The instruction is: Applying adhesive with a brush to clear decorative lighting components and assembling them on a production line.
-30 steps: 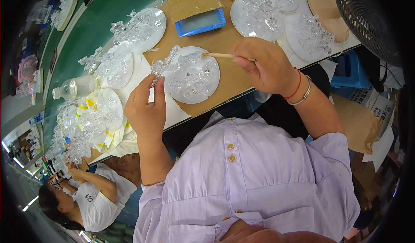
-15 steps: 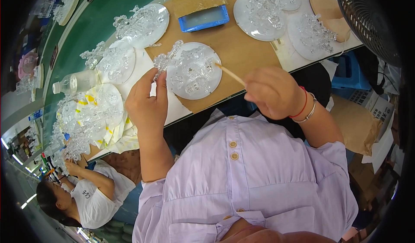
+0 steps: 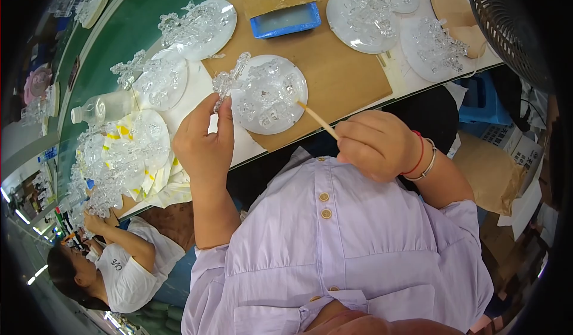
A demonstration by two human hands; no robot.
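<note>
Between thumb and fingers, my left hand (image 3: 205,133) pinches a clear plastic piece (image 3: 228,83) with knobbly, branching parts. It is held at the left edge of a round white plate (image 3: 286,125) that bears several clear pieces (image 3: 267,93). My right hand (image 3: 373,144) is closed on a thin wooden stick (image 3: 319,120). The stick's darker tip rests over the plate's right part; whether it touches a clear piece I cannot tell.
Brown cardboard (image 3: 352,78) lies beneath the plate. Behind it stands a blue-rimmed tray (image 3: 285,23) under a cardboard flap. More loaded white plates (image 3: 224,25) surround it. A clear bottle (image 3: 104,108) lies left. A dark fan (image 3: 513,31) stands right. A co-worker (image 3: 128,263) works at left.
My right hand has moved slightly down, and the stick's tip has shifted down and a little left over the plate. My left hand keeps its hold on the clear plastic piece.
</note>
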